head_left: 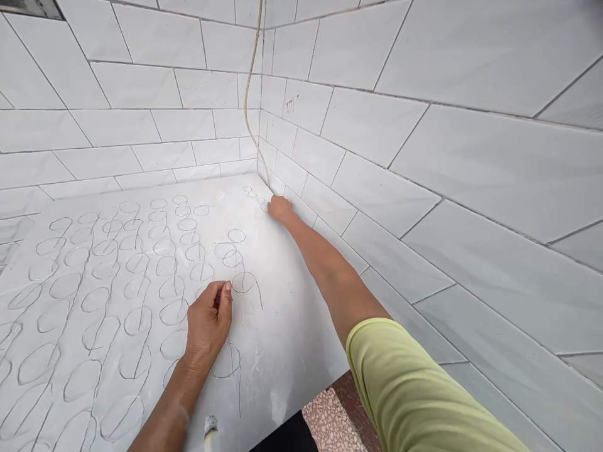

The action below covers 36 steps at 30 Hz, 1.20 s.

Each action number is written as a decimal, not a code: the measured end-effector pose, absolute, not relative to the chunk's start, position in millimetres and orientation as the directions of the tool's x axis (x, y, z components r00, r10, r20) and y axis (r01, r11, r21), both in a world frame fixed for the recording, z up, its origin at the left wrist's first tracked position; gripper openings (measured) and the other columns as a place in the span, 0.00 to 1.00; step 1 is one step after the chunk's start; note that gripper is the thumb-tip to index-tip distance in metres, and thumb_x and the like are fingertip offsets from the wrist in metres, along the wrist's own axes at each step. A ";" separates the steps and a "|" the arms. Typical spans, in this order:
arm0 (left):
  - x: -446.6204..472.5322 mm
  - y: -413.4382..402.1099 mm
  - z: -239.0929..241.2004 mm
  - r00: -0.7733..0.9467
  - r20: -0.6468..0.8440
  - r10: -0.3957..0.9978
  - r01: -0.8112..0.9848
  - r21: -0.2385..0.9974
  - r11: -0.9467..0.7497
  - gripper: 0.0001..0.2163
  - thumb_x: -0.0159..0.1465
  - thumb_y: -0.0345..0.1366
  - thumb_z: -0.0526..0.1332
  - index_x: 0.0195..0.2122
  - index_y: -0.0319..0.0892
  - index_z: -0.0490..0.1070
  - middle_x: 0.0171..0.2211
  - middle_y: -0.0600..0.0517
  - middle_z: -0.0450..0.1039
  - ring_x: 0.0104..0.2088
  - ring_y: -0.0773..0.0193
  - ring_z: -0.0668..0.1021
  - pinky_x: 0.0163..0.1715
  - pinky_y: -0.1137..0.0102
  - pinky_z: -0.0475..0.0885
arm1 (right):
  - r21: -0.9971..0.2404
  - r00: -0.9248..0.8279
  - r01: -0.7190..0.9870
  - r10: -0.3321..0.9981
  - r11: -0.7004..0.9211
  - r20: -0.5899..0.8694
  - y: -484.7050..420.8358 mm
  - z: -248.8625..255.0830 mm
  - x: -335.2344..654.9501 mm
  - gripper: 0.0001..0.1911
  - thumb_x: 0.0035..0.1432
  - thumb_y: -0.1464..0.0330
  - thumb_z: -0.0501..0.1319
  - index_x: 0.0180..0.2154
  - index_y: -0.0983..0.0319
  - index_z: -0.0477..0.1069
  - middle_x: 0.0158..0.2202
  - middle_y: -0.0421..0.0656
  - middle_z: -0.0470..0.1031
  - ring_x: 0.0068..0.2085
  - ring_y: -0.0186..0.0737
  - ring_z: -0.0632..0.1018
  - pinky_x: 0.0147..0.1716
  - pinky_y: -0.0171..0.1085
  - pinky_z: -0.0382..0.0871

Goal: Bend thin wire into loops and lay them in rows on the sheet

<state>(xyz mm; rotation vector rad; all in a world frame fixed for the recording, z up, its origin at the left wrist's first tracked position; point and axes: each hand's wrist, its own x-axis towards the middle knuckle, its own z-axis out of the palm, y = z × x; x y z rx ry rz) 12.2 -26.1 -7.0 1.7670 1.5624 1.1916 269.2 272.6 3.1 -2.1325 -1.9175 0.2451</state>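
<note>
Seeing left hand (210, 323), fingertips together at thin dark wire loop (244, 292), flat white bench (287, 307); right hand's (280, 209) grip I can't tell.

Tiled corner (262, 56) indoors: white wall tiles (377, 129) both sides, loose cable (245, 103), speckled floor (332, 424). Pale desk (292, 301) with rows of thin loops (137, 262) reads as a work spot. Home or workshop: can't tell.
</note>
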 end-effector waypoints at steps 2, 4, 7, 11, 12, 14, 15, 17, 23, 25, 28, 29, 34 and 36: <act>13.4 -27.0 -6.2 -0.043 0.291 0.956 0.530 0.818 -0.225 0.13 0.72 0.47 0.55 0.35 0.46 0.71 0.27 0.54 0.73 0.28 0.63 0.73 0.27 0.68 0.64 | -0.283 0.071 0.959 0.990 -0.033 0.123 263.6 -6.4 273.3 0.24 0.74 0.69 0.45 0.63 0.75 0.63 0.62 0.65 0.67 0.62 0.56 0.68 0.59 0.47 0.62; 15.1 -28.6 -4.3 -0.044 0.302 0.952 0.522 0.820 -0.236 0.13 0.72 0.46 0.56 0.35 0.46 0.71 0.28 0.54 0.73 0.28 0.63 0.74 0.28 0.69 0.66 | -0.260 -0.023 0.963 0.985 0.069 0.173 254.5 -16.9 276.8 0.26 0.74 0.67 0.44 0.67 0.71 0.59 0.69 0.61 0.59 0.68 0.55 0.61 0.64 0.48 0.57; 17.1 -30.8 -1.1 -0.039 0.302 0.952 0.514 0.823 -0.240 0.13 0.72 0.46 0.56 0.35 0.45 0.72 0.28 0.55 0.73 0.28 0.65 0.74 0.30 0.70 0.67 | -0.231 -0.211 0.941 0.962 0.247 0.173 248.7 -29.7 280.5 0.28 0.74 0.64 0.44 0.70 0.66 0.58 0.73 0.51 0.55 0.72 0.48 0.56 0.70 0.44 0.48; 17.5 -31.2 -0.4 -0.027 0.312 0.950 0.524 0.814 -0.252 0.13 0.72 0.45 0.56 0.35 0.44 0.72 0.27 0.55 0.73 0.28 0.66 0.74 0.31 0.71 0.67 | -0.223 -0.320 0.912 0.937 0.345 0.142 255.4 -36.3 281.2 0.31 0.74 0.61 0.42 0.70 0.69 0.57 0.73 0.49 0.54 0.73 0.44 0.54 0.72 0.41 0.44; 17.4 -30.9 -0.8 -0.025 0.318 0.948 0.526 0.810 -0.258 0.13 0.72 0.45 0.56 0.34 0.44 0.72 0.27 0.55 0.73 0.28 0.67 0.74 0.31 0.71 0.68 | -0.224 -0.327 0.909 0.935 0.351 0.137 258.0 -36.7 280.3 0.31 0.74 0.61 0.42 0.71 0.69 0.56 0.74 0.49 0.54 0.74 0.45 0.54 0.72 0.41 0.44; 17.4 -30.4 -2.0 -0.018 0.327 0.945 0.532 0.803 -0.268 0.13 0.72 0.44 0.56 0.34 0.44 0.72 0.27 0.55 0.73 0.27 0.67 0.73 0.30 0.72 0.68 | -0.227 -0.328 0.909 0.936 0.350 0.130 262.3 -37.3 277.7 0.32 0.73 0.60 0.42 0.71 0.69 0.56 0.74 0.50 0.53 0.74 0.47 0.54 0.72 0.44 0.45; 17.4 -30.2 -2.6 -0.013 0.330 0.944 0.534 0.800 -0.272 0.13 0.72 0.44 0.56 0.34 0.44 0.72 0.27 0.55 0.73 0.27 0.67 0.73 0.30 0.72 0.67 | -0.230 -0.323 0.910 0.938 0.345 0.130 263.9 -37.7 276.2 0.32 0.73 0.60 0.42 0.71 0.69 0.56 0.74 0.50 0.52 0.74 0.48 0.53 0.72 0.45 0.45; 17.6 -29.9 -3.5 -0.004 0.336 0.942 0.537 0.796 -0.281 0.13 0.72 0.44 0.57 0.34 0.44 0.72 0.27 0.55 0.73 0.27 0.67 0.73 0.29 0.72 0.67 | -0.235 -0.310 0.913 0.941 0.334 0.134 265.3 -38.2 274.2 0.33 0.74 0.59 0.42 0.71 0.70 0.55 0.74 0.51 0.52 0.74 0.50 0.52 0.72 0.48 0.44; 17.0 -30.6 -2.9 -0.015 0.371 0.928 0.543 0.782 -0.304 0.12 0.72 0.42 0.56 0.34 0.43 0.73 0.28 0.54 0.73 0.28 0.67 0.73 0.31 0.71 0.67 | -0.277 -0.248 0.899 0.916 0.339 0.315 248.4 -30.8 276.7 0.30 0.73 0.64 0.45 0.70 0.69 0.57 0.74 0.51 0.53 0.74 0.48 0.52 0.72 0.46 0.45; 17.0 -31.5 -2.1 -0.021 0.374 0.927 0.541 0.784 -0.304 0.12 0.72 0.42 0.56 0.35 0.44 0.73 0.28 0.54 0.73 0.28 0.66 0.74 0.31 0.71 0.67 | -0.327 -0.171 0.887 0.891 0.325 0.421 231.8 -25.6 273.0 0.27 0.72 0.66 0.47 0.67 0.70 0.61 0.70 0.54 0.60 0.70 0.49 0.58 0.69 0.46 0.52; 17.9 -32.8 -1.9 -0.014 0.371 0.929 0.531 0.789 -0.308 0.12 0.72 0.42 0.55 0.35 0.43 0.73 0.28 0.54 0.73 0.28 0.65 0.74 0.30 0.70 0.66 | -0.384 -0.183 0.848 0.881 0.366 0.435 199.9 -17.1 256.1 0.22 0.72 0.67 0.49 0.62 0.68 0.65 0.59 0.56 0.71 0.61 0.49 0.69 0.60 0.46 0.64; 18.2 -32.9 -2.3 -0.007 0.371 0.928 0.531 0.788 -0.311 0.12 0.72 0.42 0.55 0.35 0.43 0.73 0.28 0.54 0.73 0.28 0.65 0.73 0.30 0.70 0.66 | -0.381 -0.254 0.827 0.878 0.414 0.405 189.8 -14.2 247.7 0.20 0.72 0.67 0.50 0.60 0.67 0.66 0.55 0.54 0.73 0.58 0.48 0.71 0.58 0.45 0.66; 17.4 -30.5 -5.6 0.006 0.376 0.927 0.546 0.775 -0.318 0.13 0.72 0.43 0.56 0.34 0.43 0.72 0.26 0.55 0.70 0.26 0.66 0.71 0.29 0.70 0.64 | -0.346 -0.259 0.894 0.958 0.285 0.119 169.5 2.4 202.4 0.12 0.68 0.66 0.58 0.50 0.65 0.70 0.52 0.55 0.72 0.56 0.52 0.71 0.50 0.45 0.69; 15.7 -28.9 -6.4 0.000 0.371 0.929 0.547 0.778 -0.311 0.13 0.72 0.43 0.56 0.33 0.43 0.72 0.25 0.55 0.70 0.26 0.66 0.71 0.28 0.70 0.64 | -0.347 -0.172 0.923 0.985 0.166 0.014 175.2 8.3 188.7 0.06 0.64 0.70 0.60 0.42 0.64 0.71 0.48 0.56 0.73 0.51 0.54 0.74 0.44 0.45 0.71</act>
